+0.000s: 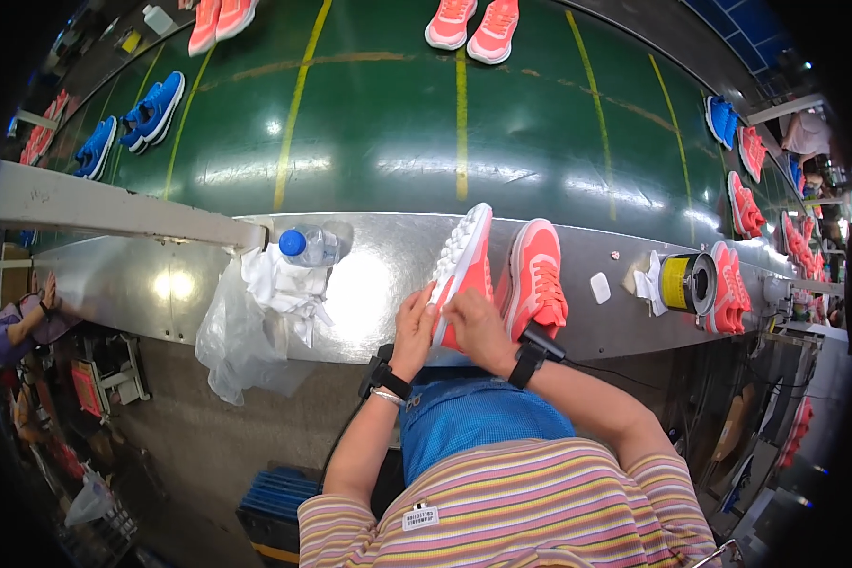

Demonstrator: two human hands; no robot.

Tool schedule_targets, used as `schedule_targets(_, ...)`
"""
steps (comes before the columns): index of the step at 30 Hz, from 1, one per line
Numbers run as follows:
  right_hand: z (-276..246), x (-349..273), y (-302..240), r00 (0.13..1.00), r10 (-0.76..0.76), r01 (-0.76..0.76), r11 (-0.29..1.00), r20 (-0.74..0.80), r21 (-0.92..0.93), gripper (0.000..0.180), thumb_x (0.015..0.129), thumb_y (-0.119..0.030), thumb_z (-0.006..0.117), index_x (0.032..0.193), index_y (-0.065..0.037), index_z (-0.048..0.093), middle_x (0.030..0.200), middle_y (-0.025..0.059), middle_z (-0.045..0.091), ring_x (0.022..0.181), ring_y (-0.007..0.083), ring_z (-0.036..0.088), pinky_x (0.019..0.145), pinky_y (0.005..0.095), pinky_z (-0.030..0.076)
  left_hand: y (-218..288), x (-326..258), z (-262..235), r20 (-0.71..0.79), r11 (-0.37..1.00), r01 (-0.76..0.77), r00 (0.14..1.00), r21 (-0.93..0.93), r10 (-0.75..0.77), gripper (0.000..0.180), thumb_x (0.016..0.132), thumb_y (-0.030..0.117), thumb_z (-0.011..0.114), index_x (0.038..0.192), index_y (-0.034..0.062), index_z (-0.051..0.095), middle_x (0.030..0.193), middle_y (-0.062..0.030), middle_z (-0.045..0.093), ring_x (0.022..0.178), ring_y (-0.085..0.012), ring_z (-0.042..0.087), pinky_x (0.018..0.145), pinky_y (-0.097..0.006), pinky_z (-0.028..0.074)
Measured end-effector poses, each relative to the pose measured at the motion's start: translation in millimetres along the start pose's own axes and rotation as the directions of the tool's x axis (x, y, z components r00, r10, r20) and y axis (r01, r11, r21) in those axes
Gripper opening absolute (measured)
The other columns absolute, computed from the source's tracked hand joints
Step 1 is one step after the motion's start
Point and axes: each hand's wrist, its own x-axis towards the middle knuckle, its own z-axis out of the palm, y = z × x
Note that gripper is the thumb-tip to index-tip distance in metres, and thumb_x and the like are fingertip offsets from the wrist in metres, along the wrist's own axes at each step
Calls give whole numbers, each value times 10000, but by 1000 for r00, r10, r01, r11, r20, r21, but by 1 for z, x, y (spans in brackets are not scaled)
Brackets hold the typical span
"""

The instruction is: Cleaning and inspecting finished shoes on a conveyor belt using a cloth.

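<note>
A coral sneaker [471, 267] is tilted on its side at the edge of the metal ledge, its white sole turned to the left. My left hand [414, 329] grips it at its near end, with the thumb by the sole edge. Bent over the same end, my right hand [480, 328] has its fingers closed against the shoe's side; whether anything small is pinched there is hidden. Just to the right stands a matching coral sneaker [537, 279], upright with laces showing. Dark bands with small devices circle both wrists.
Beyond the metal ledge [388, 256] runs a green conveyor belt [369, 133] carrying coral and blue sneakers. A blue-capped bottle [314, 247], white cloths [284, 284] and a plastic bag [237, 331] are left. A yellow-labelled can [688, 283] and a white piece [600, 288] are right.
</note>
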Motion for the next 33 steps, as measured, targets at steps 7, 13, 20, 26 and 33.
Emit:
schedule_targets(7,-19,-55,-16,964,14,-75,973,266,218,43,765,-29,574,808,-32,570,741,101,523,724,238,543,673,325,436,-4,5,-2,101,993,79,992,-84,-70,390,922,217,396,1257,24,447,1237,-183,449,1152,-278,407,996,-341,292)
schedule_targets(13,-161,-32,10,903,260,-155,940,-341,305,68,791,-38,556,853,-18,575,803,65,573,711,129,550,638,254,448,21,11,-24,46,997,75,996,-12,-75,486,810,23,512,1280,5,391,1200,-161,465,1073,-244,485,922,-321,387)
schedule_targets(20,-227,-70,184,758,246,-416,896,-603,-157,140,755,-9,579,893,-34,575,804,74,532,713,172,551,647,269,453,76,22,16,49,813,-173,983,556,176,775,646,168,722,1252,-73,302,1162,-254,423,1065,-375,439,903,-411,377)
schedule_targets(26,-215,-66,151,842,229,-358,914,-488,-189,329,683,-88,670,998,-60,582,871,108,515,798,247,510,729,345,428,86,12,31,38,660,-102,993,744,110,1081,522,297,820,1294,-91,169,1241,-295,323,1126,-424,372,949,-436,328)
schedule_targets(33,-98,-75,109,874,464,-484,810,142,333,747,589,-323,788,1146,29,436,1059,204,511,970,320,499,832,399,423,86,15,50,7,643,-19,1000,766,21,1112,525,220,810,1321,-90,97,1300,-291,251,1192,-410,294,966,-508,233)
